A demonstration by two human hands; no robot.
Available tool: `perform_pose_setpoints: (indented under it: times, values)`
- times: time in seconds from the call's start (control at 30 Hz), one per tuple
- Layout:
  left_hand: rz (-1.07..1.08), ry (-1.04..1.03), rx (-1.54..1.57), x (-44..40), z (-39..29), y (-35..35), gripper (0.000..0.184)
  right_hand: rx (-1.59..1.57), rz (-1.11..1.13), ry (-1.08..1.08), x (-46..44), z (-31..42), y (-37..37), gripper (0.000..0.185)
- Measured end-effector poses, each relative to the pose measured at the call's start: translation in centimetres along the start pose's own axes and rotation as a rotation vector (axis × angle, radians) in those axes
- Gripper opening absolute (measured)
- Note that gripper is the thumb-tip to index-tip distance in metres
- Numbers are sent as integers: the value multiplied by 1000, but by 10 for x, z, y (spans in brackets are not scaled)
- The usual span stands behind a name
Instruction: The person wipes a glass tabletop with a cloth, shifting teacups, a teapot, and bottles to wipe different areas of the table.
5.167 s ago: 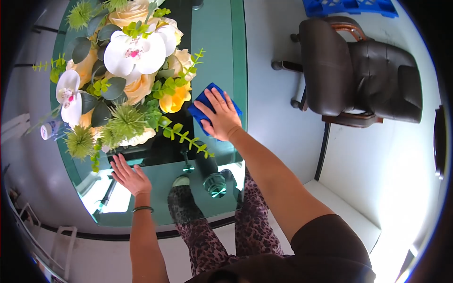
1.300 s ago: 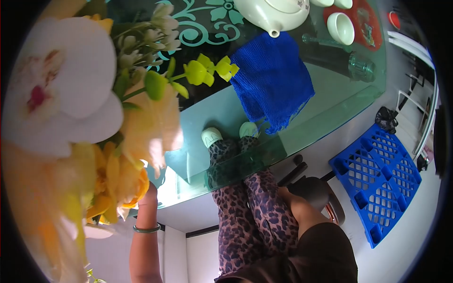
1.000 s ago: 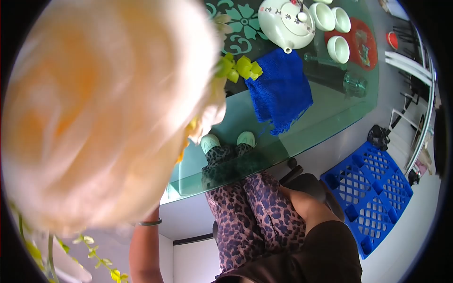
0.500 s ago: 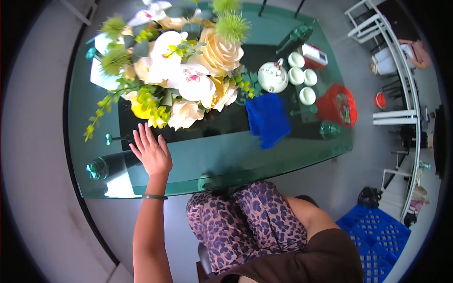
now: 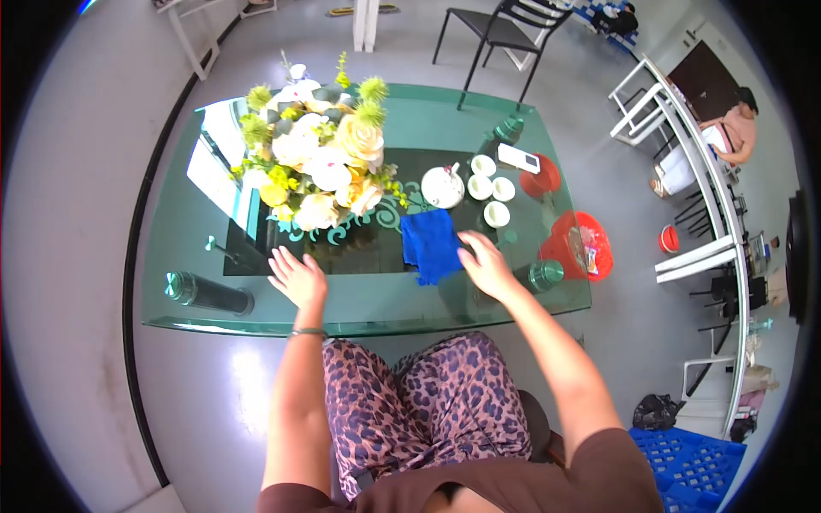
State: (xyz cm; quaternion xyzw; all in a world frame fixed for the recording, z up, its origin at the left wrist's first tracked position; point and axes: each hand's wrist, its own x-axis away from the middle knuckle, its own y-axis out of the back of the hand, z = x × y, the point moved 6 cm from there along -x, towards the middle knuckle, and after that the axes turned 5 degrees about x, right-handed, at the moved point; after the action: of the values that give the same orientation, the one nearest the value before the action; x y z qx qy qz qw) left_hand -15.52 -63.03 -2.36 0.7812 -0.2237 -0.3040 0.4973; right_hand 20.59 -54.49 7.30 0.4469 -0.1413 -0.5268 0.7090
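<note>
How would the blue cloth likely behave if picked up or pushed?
The cloth looks floppy: it lies flat with an uneven edge, so it would probably droop when lifted. It looks thin, so probably light. Pushed, it may slide or bunch on the shiny glass table.

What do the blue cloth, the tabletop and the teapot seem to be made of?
Blue cloth: woven fabric, matte, judging by its soft folds and uneven edge; the fibre can't be told.
Tabletop: most likely green-tinted glass, glossy, since a dark leg shows through and bright light reflects off it.
Teapot: probably glazed ceramic, going by its smooth, pale body.
</note>
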Motion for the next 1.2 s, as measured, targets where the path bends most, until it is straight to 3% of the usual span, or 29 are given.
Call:
perform_pose_setpoints:
  times: [0.07, 0.13, 0.2, 0.37, 0.57, 0.7, 1.2]
  values:
    - [24, -75, -102, 36, -28, 9, 59, 125, -167, 58, -28, 12, -37, 41]
    - [76, -55, -147, 38, -40, 18, 58, 310, -53, -69, -33, 8, -89, 51]
    - [95, -37, -185, 37, -46, 18, 57, 428, -81, -124, -20, 9, -113, 58]
    - [117, -36, -195, 37, -45, 23, 57, 389, 67, 37, 8, 3, -71, 58]
    - [78, -37, -213, 36, -42, 19, 57, 496, 142, -37, 76, -74, -1, 59]
    - [34, -67, -164, 36, -40, 19, 57, 503, 19, -100, 104, -126, 36, 57]
    - [10, -77, -140, 35, -38, 9, 57, 515, -33, -88, 107, -135, 35, 55]
